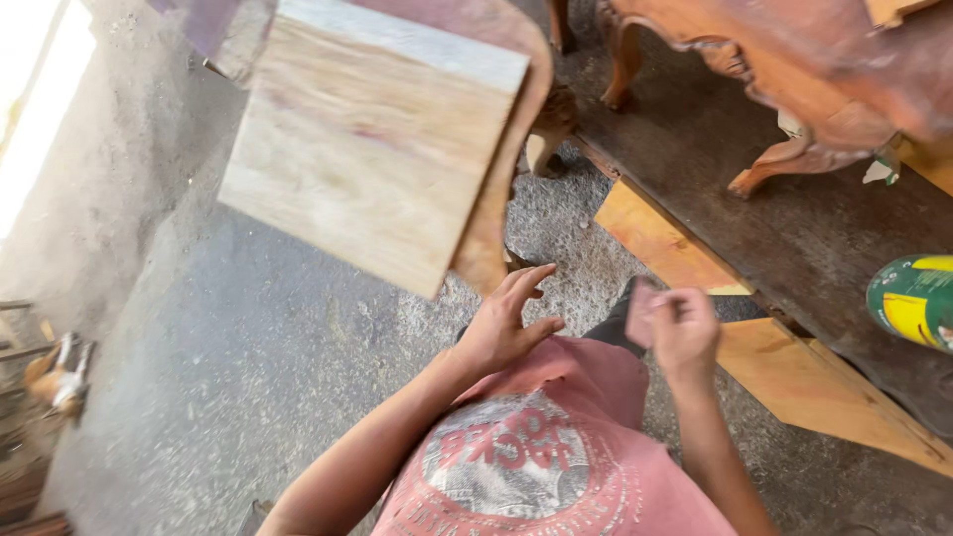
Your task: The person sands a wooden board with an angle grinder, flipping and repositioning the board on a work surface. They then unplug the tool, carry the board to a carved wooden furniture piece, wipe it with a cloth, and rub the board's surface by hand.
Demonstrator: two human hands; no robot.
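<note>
A pale plywood panel (pixel 372 139) set in a curved reddish-brown wooden frame (pixel 493 233) stands tilted in front of me. My left hand (pixel 506 323) is just below the frame's lower end, fingers spread and holding nothing; whether the fingertips touch the wood I cannot tell. My right hand (pixel 687 333) is to the right at the same height, pinching a small pinkish piece of sandpaper (pixel 641 310). Below both hands lies my lap in a faded red printed shirt (pixel 556 447).
A carved reddish wooden furniture piece (pixel 794 69) with curved legs stands at the top right on a dark board (pixel 824 238). Orange plywood offcuts (pixel 663 243) (pixel 814 382) lie on the dusty concrete floor (pixel 248 347). A green and yellow can (pixel 915 301) is at the right edge.
</note>
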